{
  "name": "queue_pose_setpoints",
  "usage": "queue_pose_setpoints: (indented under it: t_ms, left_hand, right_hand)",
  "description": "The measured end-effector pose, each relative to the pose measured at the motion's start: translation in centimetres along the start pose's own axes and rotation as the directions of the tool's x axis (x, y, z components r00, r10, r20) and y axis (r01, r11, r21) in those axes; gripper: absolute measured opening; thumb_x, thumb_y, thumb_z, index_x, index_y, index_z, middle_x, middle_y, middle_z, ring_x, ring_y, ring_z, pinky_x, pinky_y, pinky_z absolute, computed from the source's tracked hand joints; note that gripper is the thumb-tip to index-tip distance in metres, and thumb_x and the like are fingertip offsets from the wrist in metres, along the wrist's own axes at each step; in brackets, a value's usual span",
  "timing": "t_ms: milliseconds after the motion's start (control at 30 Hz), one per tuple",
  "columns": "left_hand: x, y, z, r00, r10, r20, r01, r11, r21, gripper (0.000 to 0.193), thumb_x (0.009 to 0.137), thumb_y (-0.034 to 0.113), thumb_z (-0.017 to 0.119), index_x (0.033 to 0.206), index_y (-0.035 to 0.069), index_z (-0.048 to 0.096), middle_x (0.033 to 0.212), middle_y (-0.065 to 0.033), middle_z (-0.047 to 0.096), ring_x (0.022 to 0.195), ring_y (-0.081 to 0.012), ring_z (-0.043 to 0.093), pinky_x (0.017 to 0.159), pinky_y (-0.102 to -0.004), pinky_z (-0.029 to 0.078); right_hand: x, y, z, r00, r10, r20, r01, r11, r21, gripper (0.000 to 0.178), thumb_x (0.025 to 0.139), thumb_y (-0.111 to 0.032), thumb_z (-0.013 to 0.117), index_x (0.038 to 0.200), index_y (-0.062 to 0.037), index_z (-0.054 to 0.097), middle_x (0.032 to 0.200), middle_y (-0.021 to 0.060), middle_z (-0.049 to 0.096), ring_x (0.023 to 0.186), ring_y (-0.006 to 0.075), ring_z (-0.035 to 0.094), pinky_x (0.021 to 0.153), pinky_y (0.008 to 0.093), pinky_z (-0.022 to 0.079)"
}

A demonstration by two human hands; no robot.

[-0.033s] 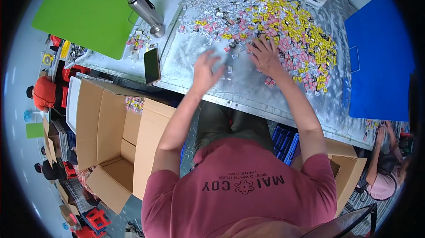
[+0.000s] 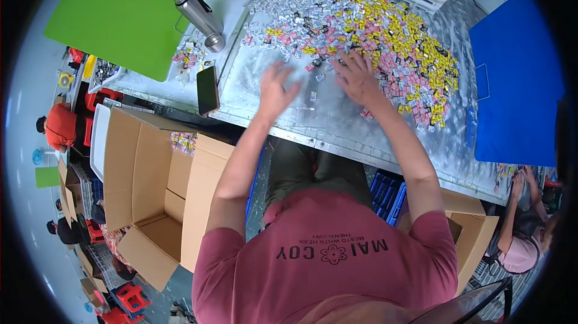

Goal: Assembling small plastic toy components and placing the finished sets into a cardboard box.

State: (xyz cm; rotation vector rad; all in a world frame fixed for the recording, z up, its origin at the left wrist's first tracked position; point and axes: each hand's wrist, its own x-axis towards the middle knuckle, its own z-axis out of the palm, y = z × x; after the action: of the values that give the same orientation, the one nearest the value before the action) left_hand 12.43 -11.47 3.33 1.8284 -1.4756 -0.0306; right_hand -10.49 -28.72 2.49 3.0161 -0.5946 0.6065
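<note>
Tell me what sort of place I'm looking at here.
Probably a packing or sorting workshop. A metal worktable carries a heap of small yellow, pink and silver packets, both hands, left hand and right hand, spread over it; open cardboard cartons stand beside it, and other workers sit nearby.

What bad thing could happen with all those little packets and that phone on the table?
The phone lies right at the table's near edge; a bump from the left hand might knock it down toward the open cardboard box.

The right hand rests at the rim of the pile of small packets; a quick sweep could scatter some off the edge.

The steel flask lies tipped and might roll.
</note>
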Motion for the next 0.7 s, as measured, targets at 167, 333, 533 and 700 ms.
queue_pose_setpoints:
  t_ms: [167,333,533,700]
  left_hand:
    - [6.0,-6.3,1.0,0.971,-0.225,-0.075,0.237,0.897,0.373,0.072,0.086,0.055,0.07,0.144,0.016,0.056,0.156,-0.0282,0.036,0.142,-0.0501,0.034,0.118,-0.0522,0.03]
    - [6.0,-6.7,4.6,0.945,-0.299,0.131,0.217,0.875,0.433,0.083,0.089,0.069,0.057,0.157,0.024,0.039,0.163,-0.0273,0.025,0.147,-0.057,0.02,0.117,-0.0645,0.021]
    - [2.4,-2.3,5.9,0.973,0.065,0.223,-0.126,0.955,0.268,0.064,0.094,0.038,0.066,0.153,0.024,0.046,0.158,-0.0247,0.034,0.141,-0.0563,0.03,0.116,-0.0623,0.028]
    - [-0.3,-1.8,4.1,0.96,0.128,0.25,-0.173,0.97,0.17,0.056,0.092,0.028,0.069,0.147,0.026,0.054,0.157,-0.0234,0.036,0.141,-0.053,0.033,0.117,-0.0566,0.032]
  right_hand:
    - [3.1,-5.0,1.2,0.983,-0.177,0.043,0.167,0.97,0.174,0.051,0.094,-0.038,0.064,0.141,-0.0211,0.056,0.154,0.0057,0.045,0.145,0.0359,0.037,0.119,0.0592,0.025]
    - [4.2,-2.5,3.3,0.983,-0.145,0.112,0.132,0.984,0.119,0.049,0.095,-0.039,0.062,0.141,-0.0226,0.057,0.159,0.0038,0.04,0.145,0.0319,0.036,0.12,0.0575,0.025]
    - [3.0,0.6,3.2,1.0,-0.03,-0.01,0.03,0.995,0.091,0.037,0.095,-0.028,0.064,0.131,-0.0205,0.065,0.149,0.0019,0.051,0.14,0.0266,0.043,0.119,0.0535,0.028]
    - [3.0,-0.9,3.1,0.996,-0.045,-0.073,0.049,0.997,0.058,0.029,0.09,-0.02,0.067,0.119,-0.0159,0.07,0.134,0.0021,0.061,0.13,0.0269,0.051,0.116,0.0515,0.031]
